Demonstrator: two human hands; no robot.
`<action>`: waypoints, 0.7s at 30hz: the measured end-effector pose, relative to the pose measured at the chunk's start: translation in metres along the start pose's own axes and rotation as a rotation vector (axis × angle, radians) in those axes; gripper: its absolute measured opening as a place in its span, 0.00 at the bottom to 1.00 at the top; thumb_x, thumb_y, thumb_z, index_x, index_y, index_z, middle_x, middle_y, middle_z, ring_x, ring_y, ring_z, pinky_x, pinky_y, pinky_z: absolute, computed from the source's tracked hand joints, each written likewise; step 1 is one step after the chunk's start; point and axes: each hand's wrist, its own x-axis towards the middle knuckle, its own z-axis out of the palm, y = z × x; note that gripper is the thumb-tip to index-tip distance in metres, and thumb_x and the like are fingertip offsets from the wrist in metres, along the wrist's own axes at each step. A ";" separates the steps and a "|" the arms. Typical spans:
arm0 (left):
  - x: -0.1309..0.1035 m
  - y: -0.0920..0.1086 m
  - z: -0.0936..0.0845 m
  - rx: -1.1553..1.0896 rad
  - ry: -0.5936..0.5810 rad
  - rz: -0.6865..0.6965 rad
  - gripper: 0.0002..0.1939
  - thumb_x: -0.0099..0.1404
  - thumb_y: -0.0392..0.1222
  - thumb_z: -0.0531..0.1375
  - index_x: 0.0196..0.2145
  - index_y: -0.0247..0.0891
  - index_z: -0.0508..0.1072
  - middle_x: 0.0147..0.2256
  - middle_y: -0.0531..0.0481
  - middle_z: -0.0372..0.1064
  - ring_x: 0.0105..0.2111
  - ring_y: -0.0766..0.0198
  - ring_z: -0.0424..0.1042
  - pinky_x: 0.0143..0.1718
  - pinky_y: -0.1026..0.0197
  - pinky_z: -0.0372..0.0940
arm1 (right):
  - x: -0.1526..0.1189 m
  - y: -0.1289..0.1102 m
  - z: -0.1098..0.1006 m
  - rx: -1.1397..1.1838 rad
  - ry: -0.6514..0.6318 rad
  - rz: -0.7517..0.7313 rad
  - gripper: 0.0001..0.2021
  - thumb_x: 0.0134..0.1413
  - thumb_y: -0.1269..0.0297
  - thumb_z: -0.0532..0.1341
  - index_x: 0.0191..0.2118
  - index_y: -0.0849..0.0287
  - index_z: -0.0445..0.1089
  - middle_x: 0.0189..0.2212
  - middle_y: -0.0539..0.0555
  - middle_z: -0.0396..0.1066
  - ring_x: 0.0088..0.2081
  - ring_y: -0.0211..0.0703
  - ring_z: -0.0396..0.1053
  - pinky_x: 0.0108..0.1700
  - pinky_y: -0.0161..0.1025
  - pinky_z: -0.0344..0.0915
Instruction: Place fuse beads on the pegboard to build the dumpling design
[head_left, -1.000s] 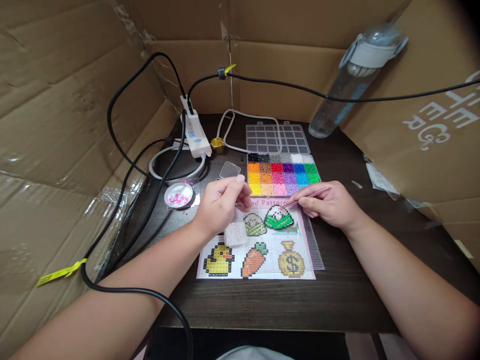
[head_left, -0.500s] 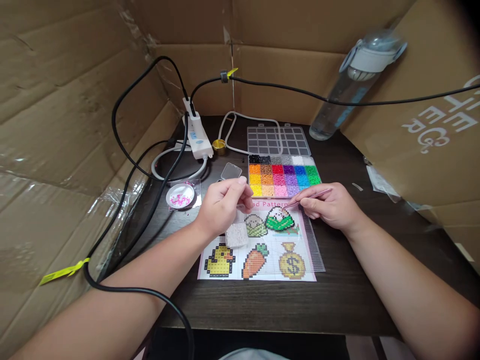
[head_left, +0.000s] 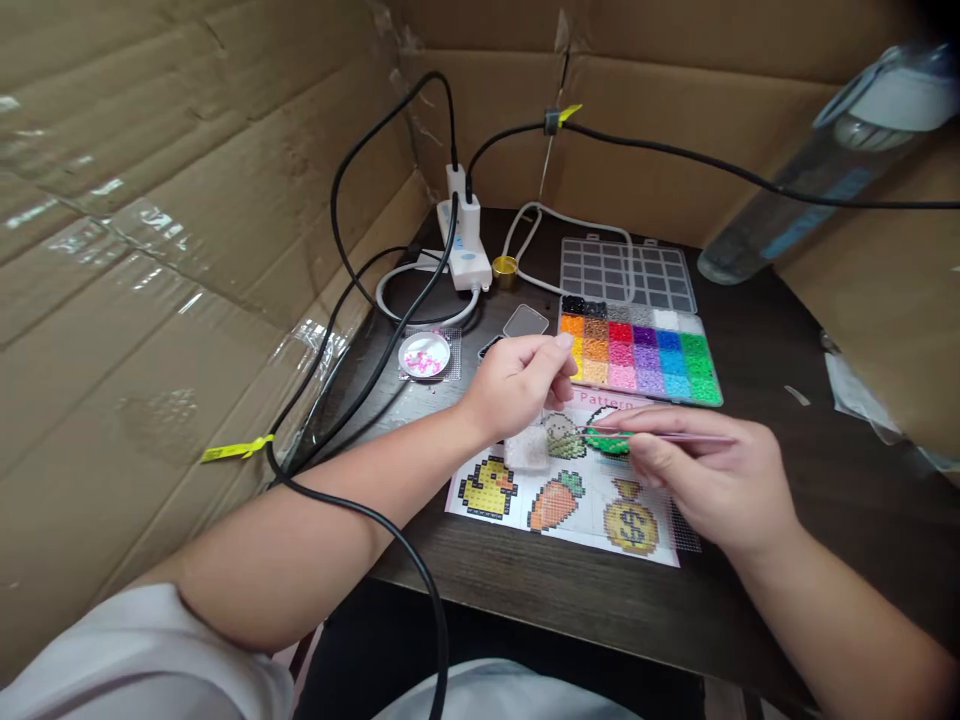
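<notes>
My left hand (head_left: 514, 385) is closed, thumb pressed to curled fingers, above the left part of a printed bead pattern sheet (head_left: 523, 508). What it may hold is hidden. Just below it lies a small clear box of whitish beads (head_left: 527, 448). My right hand (head_left: 712, 480) grips pink tweezers (head_left: 686, 437), their tips pointing left over the sheet. Behind the tweezers sits a green and white bead figure (head_left: 606, 440), partly covered by my right hand. A sectioned box of coloured beads (head_left: 643, 380) stands behind the sheet, its clear lid (head_left: 675, 275) folded back.
A white dish (head_left: 403, 352) with pink and white beads stands left. Behind are a power strip (head_left: 469, 265) and a gold-coloured ring (head_left: 505, 272). A black cable (head_left: 397, 535) crosses my left forearm. A water bottle (head_left: 795, 190) leans at right; cardboard walls (head_left: 675, 90) surround the table.
The view has swung left, so the table things appear farther right. My right hand has drawn back toward me from the bead figure, its tweezers now pointing left.
</notes>
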 end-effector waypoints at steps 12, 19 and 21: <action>0.000 -0.003 0.000 0.015 -0.004 0.028 0.21 0.69 0.51 0.54 0.24 0.35 0.69 0.19 0.52 0.67 0.18 0.72 0.67 0.21 0.68 0.64 | -0.009 0.001 0.036 0.086 -0.077 0.182 0.08 0.56 0.62 0.65 0.38 0.58 0.81 0.28 0.55 0.78 0.16 0.31 0.64 0.17 0.31 0.64; 0.000 -0.001 0.001 0.000 0.013 -0.014 0.20 0.70 0.47 0.53 0.24 0.34 0.69 0.19 0.52 0.66 0.17 0.72 0.67 0.21 0.68 0.64 | -0.009 -0.002 0.037 0.060 -0.128 0.224 0.09 0.55 0.61 0.65 0.37 0.59 0.81 0.22 0.53 0.75 0.16 0.33 0.62 0.17 0.32 0.61; 0.000 -0.001 0.002 -0.002 0.012 -0.012 0.20 0.70 0.47 0.53 0.24 0.34 0.69 0.19 0.52 0.66 0.17 0.72 0.67 0.21 0.68 0.64 | -0.008 -0.002 0.037 0.054 -0.140 0.222 0.10 0.55 0.61 0.64 0.37 0.59 0.81 0.22 0.54 0.75 0.17 0.33 0.62 0.17 0.32 0.60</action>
